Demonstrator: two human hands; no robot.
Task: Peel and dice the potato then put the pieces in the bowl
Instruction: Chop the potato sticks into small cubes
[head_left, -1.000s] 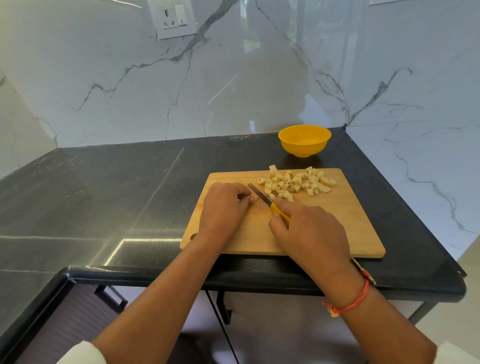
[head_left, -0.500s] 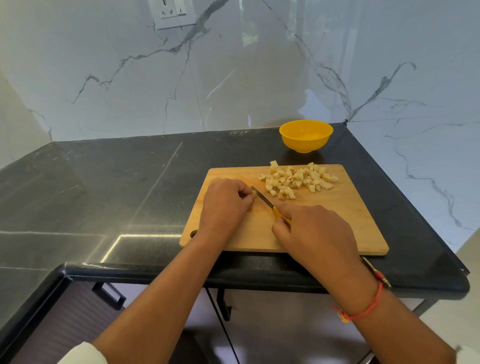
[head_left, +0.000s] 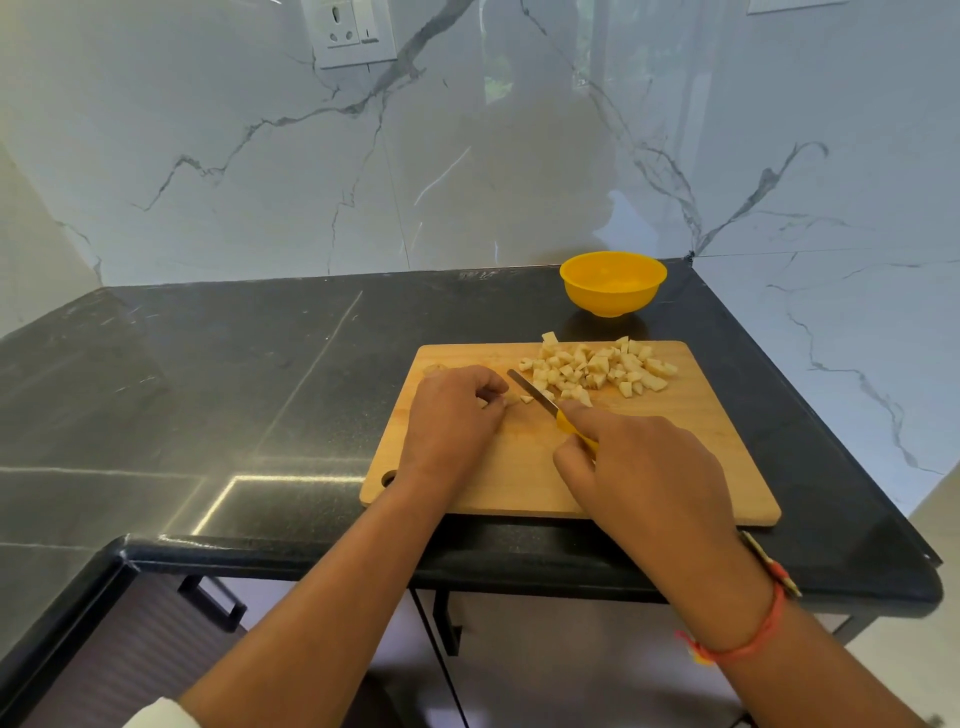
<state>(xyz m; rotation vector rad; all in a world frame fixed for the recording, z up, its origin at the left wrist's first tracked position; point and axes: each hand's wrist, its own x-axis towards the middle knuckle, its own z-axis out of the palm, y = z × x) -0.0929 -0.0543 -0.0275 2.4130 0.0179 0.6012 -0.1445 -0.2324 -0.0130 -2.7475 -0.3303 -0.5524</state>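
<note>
On the cutting board (head_left: 675, 447), the left hand (head_left: 454, 413), fingers curled, is pinching a potato piece (head_left: 512, 399) while the right hand (head_left: 641, 467) is gripping the knife (head_left: 534, 391) beside it. Diced potato (head_left: 597, 366) is lying nearer the bowl (head_left: 613, 283) at the surface (head_left: 260, 389)'s far right corner.

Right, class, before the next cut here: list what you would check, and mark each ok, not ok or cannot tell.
1. Curled left hand apart from knife blade: ok.
2. Firm grip of right hand on knife handle: ok.
3. Flat board on counter: ok.
4. How much potato is left under the left hand: cannot tell, mostly hidden.
5. Upright bowl behind board, ready for dice: ok.
</note>
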